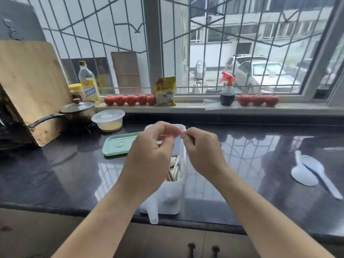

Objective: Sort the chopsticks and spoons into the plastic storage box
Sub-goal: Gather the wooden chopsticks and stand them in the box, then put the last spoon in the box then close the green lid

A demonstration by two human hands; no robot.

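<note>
Both hands over storage box (175,192), pinching small pink item (176,132).
Left hand (150,151), right hand (202,151) fingertips clamped on it; yellow packet (165,91) reads "食用".

Glossy dark stone counter (55,174), translucent plastic box (173,194), wooden board (31,81)

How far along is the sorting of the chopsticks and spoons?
Mostly done: chopsticks already stand in the plastic storage box. The left hand and right hand pinch something small and pink above it. Two white spoons remain on the counter, and the green lid is off.
</note>
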